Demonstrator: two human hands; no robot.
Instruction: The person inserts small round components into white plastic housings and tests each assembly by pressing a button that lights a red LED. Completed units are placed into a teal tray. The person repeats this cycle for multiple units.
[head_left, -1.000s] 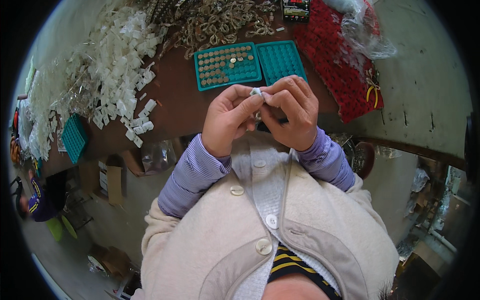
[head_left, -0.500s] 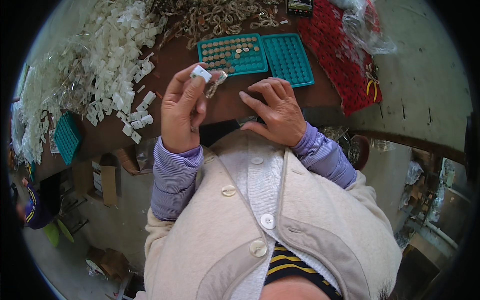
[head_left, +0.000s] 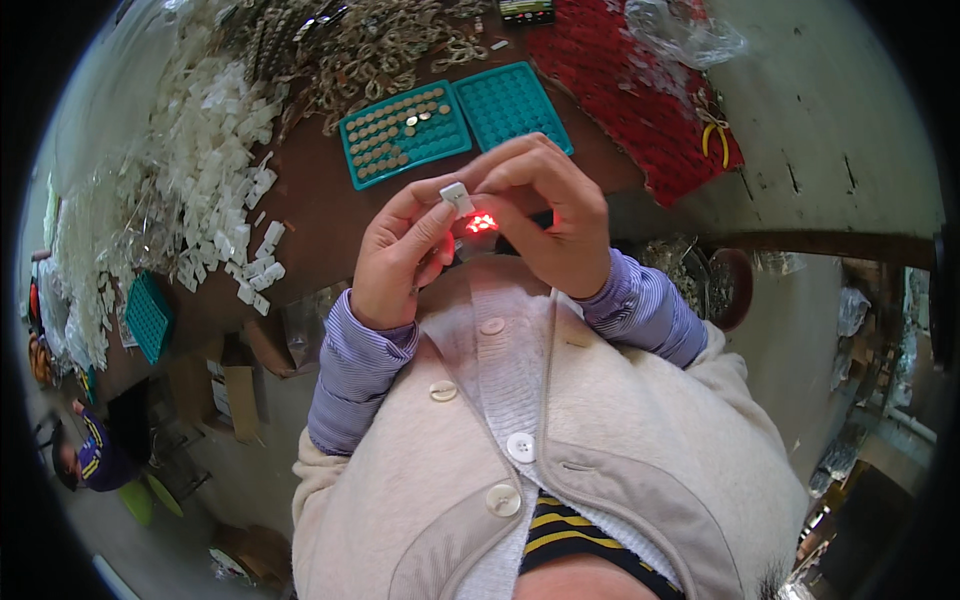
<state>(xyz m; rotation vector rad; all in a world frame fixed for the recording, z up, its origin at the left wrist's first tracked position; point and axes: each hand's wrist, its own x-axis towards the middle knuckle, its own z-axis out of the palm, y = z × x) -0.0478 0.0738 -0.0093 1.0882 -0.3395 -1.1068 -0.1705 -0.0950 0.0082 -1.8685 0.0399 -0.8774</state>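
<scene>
Between the thumb and fingers of my left hand (head_left: 405,240) is a small white plastic battery case (head_left: 457,198), held above the table edge. My right hand (head_left: 550,205) is curled in from the other side, its fingertips closed at the case's right edge. Just below the case, a bunched string of tiny lights (head_left: 481,223) glows red between both hands; its wire is mostly hidden. Beyond the hands lies a teal tray (head_left: 437,151) with rows of coin cells (head_left: 383,130). A second teal tray (head_left: 510,105) beside it has bare pockets.
White plastic cases (head_left: 215,130) are heaped at the left. Coiled light strings (head_left: 390,50) lie at the back. A red patterned cloth (head_left: 620,90) and yellow-handled pliers (head_left: 714,143) are at the right. Another teal tray (head_left: 150,318) leans at the left edge; a person (head_left: 95,450) is beyond.
My right hand has moved left and closed in at the battery case. The light string now glows red. The view has shifted, so the trays appear farther left.
</scene>
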